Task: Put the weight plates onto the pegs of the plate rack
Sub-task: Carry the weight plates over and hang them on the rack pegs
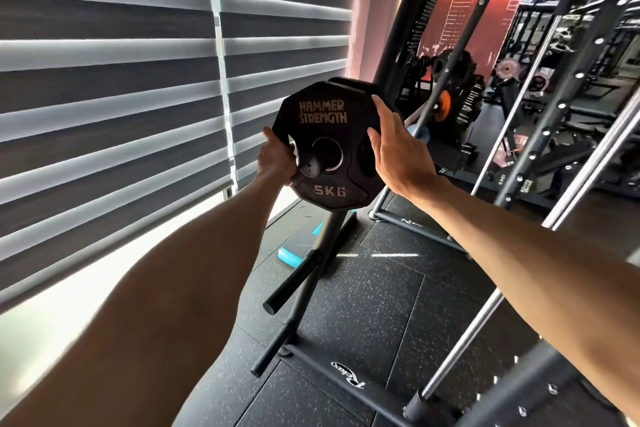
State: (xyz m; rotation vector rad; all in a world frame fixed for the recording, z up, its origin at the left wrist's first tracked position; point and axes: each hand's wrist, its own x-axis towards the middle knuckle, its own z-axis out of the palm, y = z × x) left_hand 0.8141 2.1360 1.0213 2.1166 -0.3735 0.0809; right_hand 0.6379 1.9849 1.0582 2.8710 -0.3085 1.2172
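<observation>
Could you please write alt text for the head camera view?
Two bare hands slide a black 5 kg weight plate onto an upper peg of a plate rack: the left hand grips its edge, the right hand lies open against its face. An empty peg sticks out below.

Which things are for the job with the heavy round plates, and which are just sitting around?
For the job: 5 kg plate; plate rack; empty lower peg; left hand; right hand.
Just around: window blinds; blue step platform; gym machines behind.
</observation>
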